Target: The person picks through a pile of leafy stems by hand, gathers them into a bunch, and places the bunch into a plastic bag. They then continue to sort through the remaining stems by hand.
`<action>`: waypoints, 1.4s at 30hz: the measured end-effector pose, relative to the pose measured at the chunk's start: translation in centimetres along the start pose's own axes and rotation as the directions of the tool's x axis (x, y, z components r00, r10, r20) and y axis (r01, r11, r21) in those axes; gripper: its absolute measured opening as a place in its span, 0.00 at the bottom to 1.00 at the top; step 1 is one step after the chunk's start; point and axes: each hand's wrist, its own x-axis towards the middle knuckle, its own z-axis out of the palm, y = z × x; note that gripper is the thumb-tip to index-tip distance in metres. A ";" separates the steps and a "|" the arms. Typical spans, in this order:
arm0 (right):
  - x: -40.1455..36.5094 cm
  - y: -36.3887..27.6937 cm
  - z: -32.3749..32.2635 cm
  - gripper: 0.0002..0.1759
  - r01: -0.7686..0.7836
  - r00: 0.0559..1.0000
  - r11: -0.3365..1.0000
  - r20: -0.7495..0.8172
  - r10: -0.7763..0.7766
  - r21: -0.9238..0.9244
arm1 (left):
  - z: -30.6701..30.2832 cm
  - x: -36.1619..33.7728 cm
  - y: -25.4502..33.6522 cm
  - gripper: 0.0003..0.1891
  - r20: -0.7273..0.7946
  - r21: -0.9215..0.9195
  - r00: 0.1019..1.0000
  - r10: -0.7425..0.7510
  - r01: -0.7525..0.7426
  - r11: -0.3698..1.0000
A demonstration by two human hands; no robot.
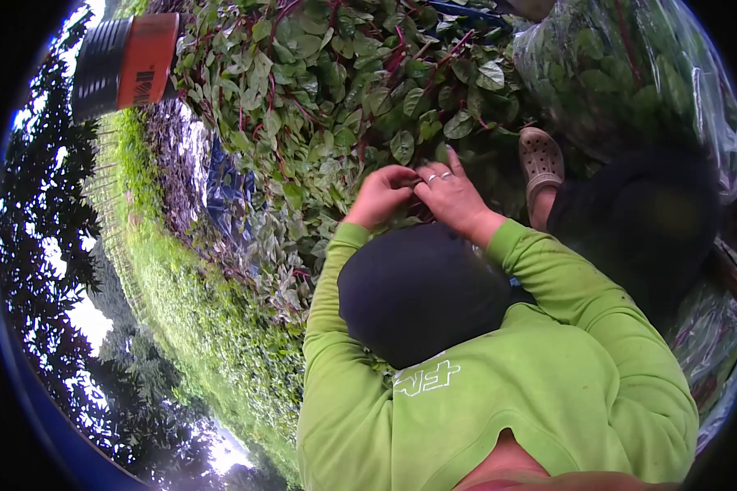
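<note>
At the far left, dark trees (41, 213) are standing against bright sky, and a fence (110, 192) is running alongside a strip of sunlit green growth (188, 282). A ribbed black-and-orange container (149, 61) is sitting close to the far left part of a heap of leafy stems (311, 106). Below the container, a crumpled blue tarp (229, 192) is showing along the left side of the heap; its left edge is lying bare of these leaves. The heap is spreading from there across to the person's feet, with red stalks poking out among broad green leaves.

The left hand (379, 196) is bending inward at the heap's near side, above a dark-clad knee (422, 286). The right hand (450, 196), wearing rings, is meeting it fingertip to fingertip. The fingers of both are curling close together; whether they are grasping a stem between them, I cannot tell.

Farther right, a brown clog (540, 159) is resting at the heap's right side. Beyond it, a clear plastic bag (622, 74) is holding more leaves, and another sheet of clear plastic (716, 344) is lying at the lower right.
</note>
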 end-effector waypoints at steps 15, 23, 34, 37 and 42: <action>-0.1 1.1 2.5 0.05 0.072 0.995 0.997 -0.071 -0.072 0.004 | -6.0 17.4 10.5 0.12 -0.219 0.915 0.858 0.465 0.015 0.403; 0.0 -0.8 1.5 0.14 0.101 0.992 0.992 0.071 -0.106 0.071 | -8.6 9.8 10.1 0.14 0.120 0.993 0.822 0.556 -0.103 -0.061; -0.2 -1.2 0.9 0.17 0.005 0.993 0.998 0.117 -0.012 0.061 | 0.7 7.9 2.5 0.19 -0.226 0.801 0.836 0.500 -0.132 0.584; -0.3 -1.2 0.7 0.13 0.040 0.992 0.998 0.117 -0.045 0.046 | -0.7 5.1 1.1 0.15 -0.502 0.517 0.764 0.405 -0.110 0.849; -0.4 -0.9 0.6 0.11 0.057 0.998 0.998 0.010 -0.058 0.030 | -9.1 -6.9 -2.5 0.15 -0.946 -0.020 -0.316 0.066 0.261 0.965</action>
